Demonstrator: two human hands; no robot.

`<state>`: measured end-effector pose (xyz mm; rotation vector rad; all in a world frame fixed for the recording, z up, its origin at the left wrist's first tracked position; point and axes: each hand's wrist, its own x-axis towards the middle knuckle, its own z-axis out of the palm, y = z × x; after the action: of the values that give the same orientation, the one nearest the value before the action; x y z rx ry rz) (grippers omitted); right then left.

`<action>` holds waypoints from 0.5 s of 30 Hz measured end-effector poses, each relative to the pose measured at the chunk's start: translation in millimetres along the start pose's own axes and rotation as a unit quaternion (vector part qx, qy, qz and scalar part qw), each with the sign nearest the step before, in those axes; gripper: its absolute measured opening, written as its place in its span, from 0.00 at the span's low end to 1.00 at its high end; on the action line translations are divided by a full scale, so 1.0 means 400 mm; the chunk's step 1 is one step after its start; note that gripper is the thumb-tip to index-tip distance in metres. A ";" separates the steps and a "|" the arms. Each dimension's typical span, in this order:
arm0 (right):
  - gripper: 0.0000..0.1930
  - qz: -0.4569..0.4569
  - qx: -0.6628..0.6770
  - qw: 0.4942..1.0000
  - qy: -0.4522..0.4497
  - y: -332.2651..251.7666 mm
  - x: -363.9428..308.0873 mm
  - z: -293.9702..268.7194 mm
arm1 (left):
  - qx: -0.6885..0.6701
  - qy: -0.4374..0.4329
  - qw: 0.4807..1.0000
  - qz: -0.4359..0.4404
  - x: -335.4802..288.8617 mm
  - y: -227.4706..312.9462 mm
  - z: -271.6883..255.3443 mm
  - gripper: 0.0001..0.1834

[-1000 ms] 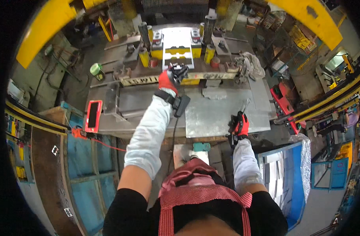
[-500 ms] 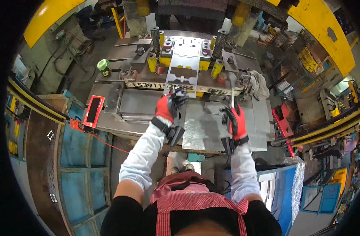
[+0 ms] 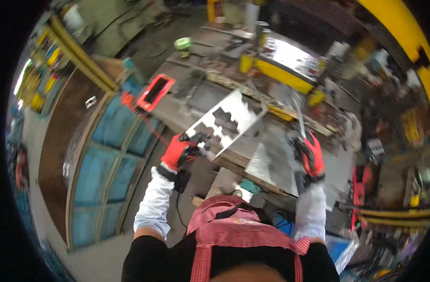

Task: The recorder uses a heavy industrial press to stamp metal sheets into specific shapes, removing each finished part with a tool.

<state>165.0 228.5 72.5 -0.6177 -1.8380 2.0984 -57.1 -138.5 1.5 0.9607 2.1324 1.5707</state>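
My left hand (image 3: 179, 152), in a red and black glove, grips the near end of a flat metal strip (image 3: 245, 117) with shaped cutouts. The strip slants up and to the right, over the front part of the bench. Gloved the same way, my right hand (image 3: 311, 155) is closed around a slim tool with a pale shaft (image 3: 299, 115). Its far end points away from me and is too blurred to name. Below and beside this hand lie flat grey metal sheets (image 3: 271, 162). Farther back stands the press die (image 3: 290, 56), with a bright plate on top.
A red-framed dark device (image 3: 155, 92) lies on the bench's left side. Behind it stands a green-lidded jar (image 3: 182, 44). Yellow posts (image 3: 246, 62) flank the die. A blue-framed panel (image 3: 111, 145) is at left, and a crumpled cloth (image 3: 351, 131) hangs at right.
The metal strip has come off the die, moving toward me and left in my left hand. My right hand still holds the tool. The whole view has turned, with the bench now slanting.
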 end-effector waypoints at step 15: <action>0.19 0.130 0.037 0.985 0.104 0.179 -0.259 -0.204 | 0.505 0.469 0.704 -0.171 -0.465 -0.130 -1.035 0.21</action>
<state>299.8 238.8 7.6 -1.0644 -1.6316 2.1501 -193.1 -568.9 71.1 -0.2670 3.7259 0.5567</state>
